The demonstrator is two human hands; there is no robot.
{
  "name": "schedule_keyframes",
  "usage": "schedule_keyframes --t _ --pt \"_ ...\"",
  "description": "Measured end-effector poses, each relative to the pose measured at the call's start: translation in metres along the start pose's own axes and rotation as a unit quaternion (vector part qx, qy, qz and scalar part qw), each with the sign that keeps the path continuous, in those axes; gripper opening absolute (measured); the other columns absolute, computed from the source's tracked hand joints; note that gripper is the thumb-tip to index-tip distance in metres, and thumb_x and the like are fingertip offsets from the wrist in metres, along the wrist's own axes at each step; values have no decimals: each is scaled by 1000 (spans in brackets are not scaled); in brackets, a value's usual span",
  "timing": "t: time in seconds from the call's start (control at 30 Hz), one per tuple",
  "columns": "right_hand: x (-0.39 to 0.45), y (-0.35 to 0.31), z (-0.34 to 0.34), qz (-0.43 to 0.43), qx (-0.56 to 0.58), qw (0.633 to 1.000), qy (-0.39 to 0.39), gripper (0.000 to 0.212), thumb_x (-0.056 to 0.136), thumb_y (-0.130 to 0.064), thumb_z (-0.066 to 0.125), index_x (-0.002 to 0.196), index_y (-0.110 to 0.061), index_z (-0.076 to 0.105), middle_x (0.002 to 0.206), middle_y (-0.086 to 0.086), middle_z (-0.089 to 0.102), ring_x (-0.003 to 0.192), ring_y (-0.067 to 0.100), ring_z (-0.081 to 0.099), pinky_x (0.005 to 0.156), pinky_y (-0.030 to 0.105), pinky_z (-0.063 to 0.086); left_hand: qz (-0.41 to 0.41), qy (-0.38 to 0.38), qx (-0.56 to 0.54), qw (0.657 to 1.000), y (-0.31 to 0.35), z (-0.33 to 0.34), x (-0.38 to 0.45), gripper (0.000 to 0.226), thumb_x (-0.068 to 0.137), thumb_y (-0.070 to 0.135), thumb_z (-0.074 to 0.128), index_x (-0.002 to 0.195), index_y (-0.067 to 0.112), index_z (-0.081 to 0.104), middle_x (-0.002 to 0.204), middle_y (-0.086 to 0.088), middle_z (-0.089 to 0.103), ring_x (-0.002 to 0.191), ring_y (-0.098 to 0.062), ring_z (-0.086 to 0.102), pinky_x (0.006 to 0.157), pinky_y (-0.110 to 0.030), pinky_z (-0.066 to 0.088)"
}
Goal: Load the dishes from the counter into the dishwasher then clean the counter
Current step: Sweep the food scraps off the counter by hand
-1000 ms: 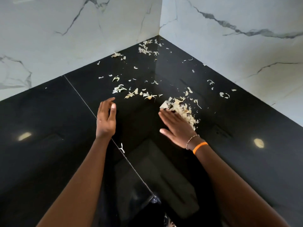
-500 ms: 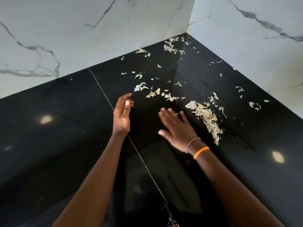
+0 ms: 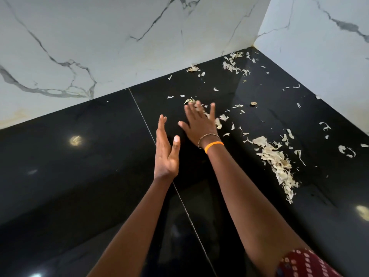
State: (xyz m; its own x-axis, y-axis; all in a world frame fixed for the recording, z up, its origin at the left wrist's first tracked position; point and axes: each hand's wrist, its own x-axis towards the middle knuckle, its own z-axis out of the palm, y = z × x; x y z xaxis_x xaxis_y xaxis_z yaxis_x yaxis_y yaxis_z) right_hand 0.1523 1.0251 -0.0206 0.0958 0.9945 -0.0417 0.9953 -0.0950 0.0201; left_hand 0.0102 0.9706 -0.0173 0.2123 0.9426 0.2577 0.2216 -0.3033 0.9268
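Observation:
Pale dry peel scraps litter the glossy black counter (image 3: 83, 176). The largest heap of scraps (image 3: 276, 158) lies to the right. Smaller bits trail back to a cluster of peels (image 3: 231, 64) in the far corner. My right hand (image 3: 199, 124), with a bead bracelet and an orange band at the wrist, reaches forward with fingers straight and spread over scattered scraps. Its fingertips are blurred. My left hand (image 3: 166, 150) stands on edge just left of it, fingers straight, thumb up, holding nothing.
White marble-pattern walls (image 3: 119, 47) close the counter at the back and on the right (image 3: 319, 47), meeting in a corner. A thin seam (image 3: 143, 118) runs across the counter from back to front. Ceiling lights reflect on the surface.
My right hand has left the big heap and moved forward and left onto the scattered scraps. My left hand has straightened, standing on edge. The view has shifted left.

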Motion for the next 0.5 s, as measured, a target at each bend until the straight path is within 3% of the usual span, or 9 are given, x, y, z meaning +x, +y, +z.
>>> schedule_keyframes --t 0.13,0.23,0.33,0.4,0.5 --pt "-36 45 5 167 28 986 7 71 95 -55 16 149 -10 6 158 4 4 146 21 -6 105 56 -20 24 -88 237 967 -2 4 1 86 84 72 15 150 21 -6 159 4 2 147 -15 -2 119 -38 6" --pt "-73 52 4 255 50 965 22 68 96 -50 17 148 -8 5 158 6 2 146 24 -9 104 62 -20 14 -127 326 937 -3 9 3 90 79 77 1 149 23 -13 159 2 -7 145 -16 -12 119 -41 -1" --pt "-94 16 5 131 82 986 58 71 90 -49 8 148 -9 11 158 5 5 146 23 -3 103 53 -28 8 -135 336 932 -3 10 5 90 78 77 0 149 23 -13 159 2 -5 146 -17 -9 119 -43 -1" --pt "-101 -2 9 34 73 996 25 77 83 -53 -1 149 -13 9 158 1 4 146 21 -2 111 53 -15 10 -135 286 949 -1 7 4 89 79 78 4 149 25 -13 159 5 1 146 -12 1 119 -41 -1" --pt "-87 20 12 52 76 996 4 77 83 -57 -4 149 -18 2 158 -5 -3 145 15 -10 114 50 -9 -47 -91 113 988 4 4 4 87 79 79 16 149 33 -6 156 11 16 142 -4 21 118 -38 14"
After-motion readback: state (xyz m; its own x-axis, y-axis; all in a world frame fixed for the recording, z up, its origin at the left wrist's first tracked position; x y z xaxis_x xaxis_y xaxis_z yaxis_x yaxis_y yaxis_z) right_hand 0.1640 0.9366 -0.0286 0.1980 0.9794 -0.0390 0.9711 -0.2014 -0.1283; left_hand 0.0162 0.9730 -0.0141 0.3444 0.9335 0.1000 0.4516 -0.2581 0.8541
